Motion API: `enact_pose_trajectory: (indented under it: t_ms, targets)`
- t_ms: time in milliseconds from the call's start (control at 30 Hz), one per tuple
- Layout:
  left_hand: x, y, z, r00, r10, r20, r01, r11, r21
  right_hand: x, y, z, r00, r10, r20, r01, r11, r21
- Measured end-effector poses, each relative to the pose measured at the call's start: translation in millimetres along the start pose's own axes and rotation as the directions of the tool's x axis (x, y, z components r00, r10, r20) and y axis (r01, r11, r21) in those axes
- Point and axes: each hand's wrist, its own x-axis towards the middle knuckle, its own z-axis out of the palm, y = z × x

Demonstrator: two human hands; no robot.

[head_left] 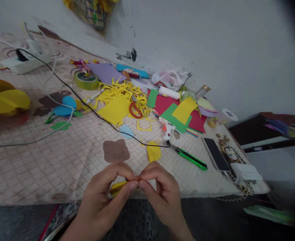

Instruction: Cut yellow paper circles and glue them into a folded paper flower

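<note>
My left hand is closed, thumb and forefinger pinching a yellow paper piece that is largely hidden behind the fingers. My right hand is closed too; its thumb and fingertip meet those of my left hand at the end of that paper. Just beyond the hands lies a folded yellow paper shape. A light blue paper petal rests farther back. To the right are a white glue gun with a black cord and a green box cutter.
Yellow paper scraps, red-handled scissors, coloured sheets and a roll of tape cover the back. A power strip and yellow paper flower are at left. A phone lies at right.
</note>
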Motion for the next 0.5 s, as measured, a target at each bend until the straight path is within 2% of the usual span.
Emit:
enact_pose_trajectory:
  t_ms: [100,167,233,300,367,433,500]
  targets:
    - [1.5,-0.5,0.7,1.0,-0.017,-0.025,0.017,1.0,-0.01,-1.2,-0.3,-2.0,0.999,-0.031,0.022,0.031,0.999,-0.044]
    - [3.1,-4.0,-5.5,0.998,-0.03,-0.057,0.029,0.999,-0.03,-2.6,1.0,-4.7,0.997,-0.078,0.004,0.078,0.995,-0.057]
    - [4.7,-9.9,-16.4,0.985,-0.061,-0.162,0.05,0.996,-0.071,-4.2,4.6,-8.3,0.991,-0.109,-0.076,0.107,0.994,-0.029]
    - [5.1,-16.0,-26.9,0.942,-0.093,-0.323,0.054,0.99,-0.127,-5.7,9.8,-11.3,0.972,-0.133,-0.191,0.139,0.99,0.017]
    - [3.6,-19.0,-31.1,0.913,-0.108,-0.393,0.053,0.988,-0.148,-6.9,14.8,-11.4,0.951,-0.152,-0.269,0.169,0.985,0.04]
    - [0.8,-17.8,-26.8,0.941,-0.089,-0.325,0.056,0.992,-0.11,-8.0,17.9,-7.9,0.944,-0.147,-0.295,0.168,0.985,0.046]
    - [-1.8,-14.2,-17.2,0.978,-0.034,-0.206,0.016,0.996,-0.09,-8.9,18.5,-2.5,0.95,-0.115,-0.29,0.14,0.988,0.069]
